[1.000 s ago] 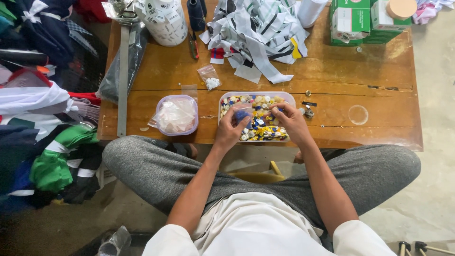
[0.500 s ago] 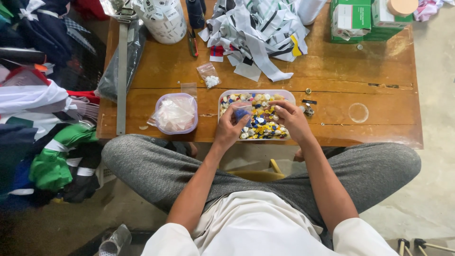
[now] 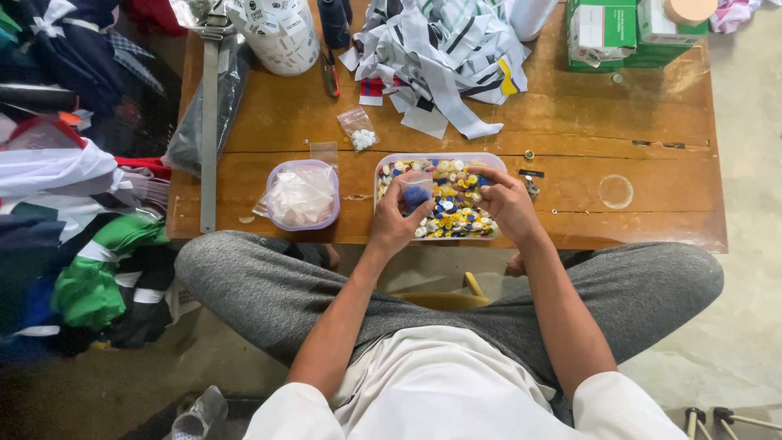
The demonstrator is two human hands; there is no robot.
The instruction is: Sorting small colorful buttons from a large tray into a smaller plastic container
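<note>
Left hand (image 3: pixel 397 226) pinching small bag (image 3: pixel 416 194), right hand (image 3: pixel 507 204) curled over button tray (image 3: pixel 497 163), lidded tub (image 3: pixel 302 195) nr left.

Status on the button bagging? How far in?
Done: one small clear bag of white buttons lies sealed-looking on the wooden table. In hand: the left hand holds a small clear bag with blue buttons over the tray of mixed buttons; the right hand picks at the tray. Left: the tray looks mostly full of mixed colours.

Buttons (image 3: pixel 456 204) under hands (image 3: pixel 509 204) hidden
</note>
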